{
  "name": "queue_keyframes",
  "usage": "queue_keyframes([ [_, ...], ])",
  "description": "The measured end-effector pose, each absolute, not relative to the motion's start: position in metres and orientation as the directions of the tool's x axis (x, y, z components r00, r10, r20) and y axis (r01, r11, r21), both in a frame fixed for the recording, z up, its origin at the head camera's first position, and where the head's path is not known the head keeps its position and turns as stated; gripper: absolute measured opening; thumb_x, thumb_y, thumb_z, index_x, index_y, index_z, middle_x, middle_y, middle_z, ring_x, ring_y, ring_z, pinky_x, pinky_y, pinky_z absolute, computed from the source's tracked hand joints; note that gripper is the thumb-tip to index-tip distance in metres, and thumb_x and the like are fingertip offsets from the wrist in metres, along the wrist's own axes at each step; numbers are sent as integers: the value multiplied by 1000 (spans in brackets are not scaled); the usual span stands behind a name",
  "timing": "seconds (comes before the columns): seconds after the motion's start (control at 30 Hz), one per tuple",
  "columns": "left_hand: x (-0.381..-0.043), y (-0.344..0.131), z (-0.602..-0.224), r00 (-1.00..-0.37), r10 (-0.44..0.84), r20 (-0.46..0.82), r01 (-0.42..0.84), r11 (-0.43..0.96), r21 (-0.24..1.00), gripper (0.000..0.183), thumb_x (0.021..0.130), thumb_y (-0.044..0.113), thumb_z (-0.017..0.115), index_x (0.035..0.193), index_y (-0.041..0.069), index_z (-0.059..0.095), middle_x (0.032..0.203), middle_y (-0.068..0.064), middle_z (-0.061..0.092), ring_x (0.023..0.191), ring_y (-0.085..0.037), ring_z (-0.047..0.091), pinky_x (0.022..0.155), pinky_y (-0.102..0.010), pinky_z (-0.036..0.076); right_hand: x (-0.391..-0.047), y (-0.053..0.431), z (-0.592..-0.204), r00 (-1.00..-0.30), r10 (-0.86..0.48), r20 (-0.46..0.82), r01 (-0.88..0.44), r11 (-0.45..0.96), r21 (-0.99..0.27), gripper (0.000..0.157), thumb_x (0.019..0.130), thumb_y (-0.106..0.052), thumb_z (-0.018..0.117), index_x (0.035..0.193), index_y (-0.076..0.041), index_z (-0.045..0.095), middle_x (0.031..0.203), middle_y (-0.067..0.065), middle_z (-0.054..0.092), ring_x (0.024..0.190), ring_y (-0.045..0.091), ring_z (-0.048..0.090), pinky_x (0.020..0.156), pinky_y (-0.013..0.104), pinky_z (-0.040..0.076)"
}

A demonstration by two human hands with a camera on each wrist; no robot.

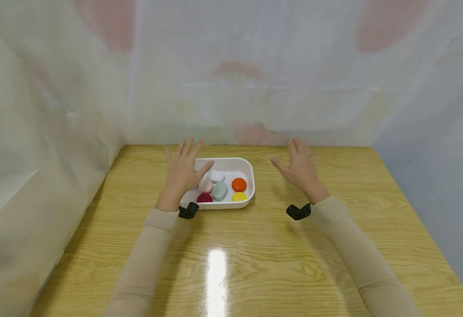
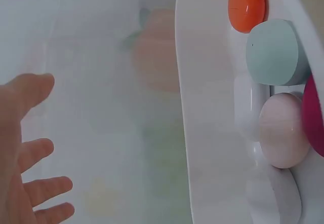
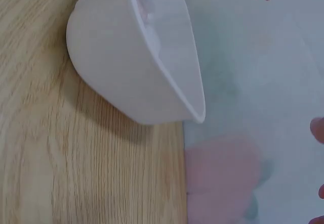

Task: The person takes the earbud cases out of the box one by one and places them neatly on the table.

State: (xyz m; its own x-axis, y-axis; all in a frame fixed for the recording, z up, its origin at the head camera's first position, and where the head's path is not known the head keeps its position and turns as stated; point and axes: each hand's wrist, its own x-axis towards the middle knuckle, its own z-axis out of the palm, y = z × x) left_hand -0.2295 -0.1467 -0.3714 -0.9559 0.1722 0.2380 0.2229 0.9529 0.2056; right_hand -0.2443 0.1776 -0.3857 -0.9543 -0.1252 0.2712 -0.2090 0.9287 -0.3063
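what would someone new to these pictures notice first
The bright orange piece and yellow piece stand out first, at the right end of the white tray on the wooden table. Next come the two hands with fingers spread: the left hand covers the tray's left end in the head view, the right hand is right of the tray.

The tray (image 1: 231, 205) rested on the table (image 1: 255, 264). It contained 7 visible pieces (image 1: 219, 190): 2 at its right end, 1 behind the other, and 5 grouped toward its left end. The left hand (image 1: 181, 176) was raised at the tray's left end; the right hand (image 1: 300, 169) was right of the tray, apart. The back sheet (image 1: 231, 105) hung behind the tray.
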Motion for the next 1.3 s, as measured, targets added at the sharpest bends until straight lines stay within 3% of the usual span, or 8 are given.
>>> queue_keyframes([
  [0.17,-221,-154,-376,-921,194,338,301,906,297,60,91,47,50,144,23,33,151,-12,33,139,-34,30,111,-62,18,-236,171,-384,-931,-161,327,-282,886,-367,65,90,-46,54,136,-2,39,138,24,42,126,42,41,100,57,37],
  [0.27,-218,-162,-381,-894,196,403,347,872,346,54,91,37,55,141,22,39,145,-11,42,133,-33,39,108,-55,30,-232,166,-384,-937,-180,299,-298,858,-418,61,90,-40,55,136,-2,40,136,24,45,125,41,43,101,55,38],
  [0.4,-214,-177,-389,-886,184,425,373,828,419,50,91,31,57,137,16,45,140,-11,48,130,-32,43,105,-49,37,-228,159,-386,-937,-239,254,-338,805,-488,56,91,-32,57,135,-1,42,133,22,49,123,37,46,100,51,41],
  [0.5,-212,-188,-393,-907,192,375,367,797,480,51,91,32,57,137,12,45,141,-14,46,132,-32,41,107,-49,34,-224,153,-388,-922,-293,253,-385,754,-532,52,90,-27,60,132,0,46,128,20,54,117,34,51,95,48,46],
  [0.67,-208,-206,-402,-957,213,196,288,767,573,64,87,41,61,142,16,38,149,-14,34,139,-35,29,111,-54,24,-218,140,-394,-882,-373,287,-469,642,-606,45,85,-17,65,123,3,52,117,22,60,105,34,58,87,45,51],
  [0.83,-206,-220,-421,-973,227,49,209,763,611,78,83,48,63,146,17,29,155,-14,20,142,-38,20,110,-61,22,-215,125,-401,-835,-467,292,-530,536,-657,37,82,-11,69,114,5,58,109,22,63,99,35,61,84,45,52],
  [1.07,-203,-235,-444,-973,227,-29,146,711,687,82,80,47,67,146,17,29,154,-14,23,142,-38,20,111,-60,20,-215,105,-409,-776,-585,234,-552,451,-701,34,78,-7,71,108,7,61,103,23,66,94,35,62,84,45,52],
  [1.3,-200,-241,-457,-965,241,-104,62,593,803,85,78,40,71,147,30,22,156,-8,21,141,-37,23,111,-61,18,-223,88,-414,-764,-626,156,-544,497,-676,35,78,-11,72,109,4,63,108,18,66,98,30,62,90,41,49],
])
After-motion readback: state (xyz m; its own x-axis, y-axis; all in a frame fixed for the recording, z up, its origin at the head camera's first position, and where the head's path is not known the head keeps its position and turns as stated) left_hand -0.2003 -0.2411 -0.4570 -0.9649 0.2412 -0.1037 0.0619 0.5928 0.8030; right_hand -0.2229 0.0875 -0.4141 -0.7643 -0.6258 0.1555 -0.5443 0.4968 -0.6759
